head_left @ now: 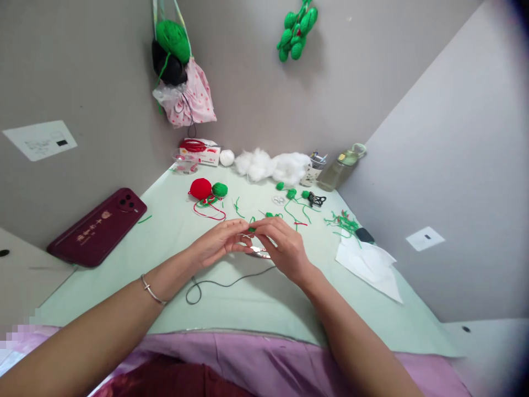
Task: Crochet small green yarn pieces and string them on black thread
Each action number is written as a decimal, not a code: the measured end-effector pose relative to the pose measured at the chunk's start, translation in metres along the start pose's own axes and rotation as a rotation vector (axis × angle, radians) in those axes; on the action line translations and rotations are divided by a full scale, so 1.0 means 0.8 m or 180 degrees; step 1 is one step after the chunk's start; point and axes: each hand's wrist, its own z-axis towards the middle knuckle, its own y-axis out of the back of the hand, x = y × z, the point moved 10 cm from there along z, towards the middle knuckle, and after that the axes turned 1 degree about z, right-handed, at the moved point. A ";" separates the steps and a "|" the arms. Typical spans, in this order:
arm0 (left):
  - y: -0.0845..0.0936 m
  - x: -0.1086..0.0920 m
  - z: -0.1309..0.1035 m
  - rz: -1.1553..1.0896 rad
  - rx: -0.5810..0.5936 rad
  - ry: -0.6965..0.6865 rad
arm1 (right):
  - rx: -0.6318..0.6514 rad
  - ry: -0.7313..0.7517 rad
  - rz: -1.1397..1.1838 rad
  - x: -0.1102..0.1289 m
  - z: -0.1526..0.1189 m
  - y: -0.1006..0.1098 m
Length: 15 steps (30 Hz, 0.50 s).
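At the middle of the table, my left hand (221, 241) and my right hand (285, 245) meet at the fingertips. Between them is a small green yarn piece (252, 223), mostly covered by the fingers of both hands. Its exact shape cannot be made out. Under the hands lies a shiny silver object (260, 252), partly hidden by my right hand. A thin dark cord (231, 284) curls over the table below. Just beyond my fingers are a green knitted piece (273, 215) and short green yarn ends (237, 208).
A red yarn ball (201, 188) and a green yarn ball (220, 189) sit back left. White stuffing (258, 165), a bottle (341, 168) and small green knitted balls (291, 193) stand or lie behind. A phone (99, 226) leans left; yarn scraps (345, 221) and white paper (367, 264) lie right.
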 end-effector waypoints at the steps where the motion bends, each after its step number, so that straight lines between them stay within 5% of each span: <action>1: 0.002 -0.001 0.000 -0.0039 -0.0039 -0.0009 | -0.0074 -0.0103 0.0171 -0.002 0.000 0.003; 8: 0.014 -0.008 0.000 -0.0289 -0.0308 -0.0112 | -0.0649 -0.1389 0.1038 -0.048 -0.010 0.020; 15: 0.025 -0.012 0.000 -0.0258 -0.0498 -0.0246 | -0.0364 -0.1540 0.0998 -0.058 -0.013 0.005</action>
